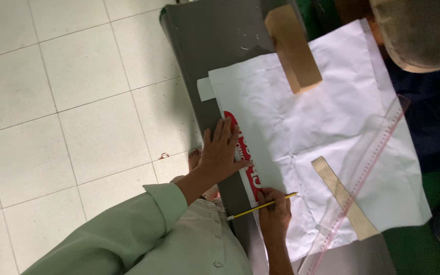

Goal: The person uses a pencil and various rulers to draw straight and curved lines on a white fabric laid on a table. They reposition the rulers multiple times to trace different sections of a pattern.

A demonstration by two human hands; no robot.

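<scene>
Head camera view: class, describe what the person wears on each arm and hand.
The left arm wears a loose, pale green long sleeve with a folded cuff; the left hand is bare. The right hand and forearm are bare, with no sleeve, glove or jewellery visible.

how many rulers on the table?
2. A long clear ruler lies diagonally across the right side of the white paper. A shorter tan ruler lies partly under it, lower right. Others could be hidden under the paper.

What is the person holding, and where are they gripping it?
The right hand holds a yellow pencil, gripped near its tip end. The left hand holds nothing; it presses flat on the white paper.
</scene>
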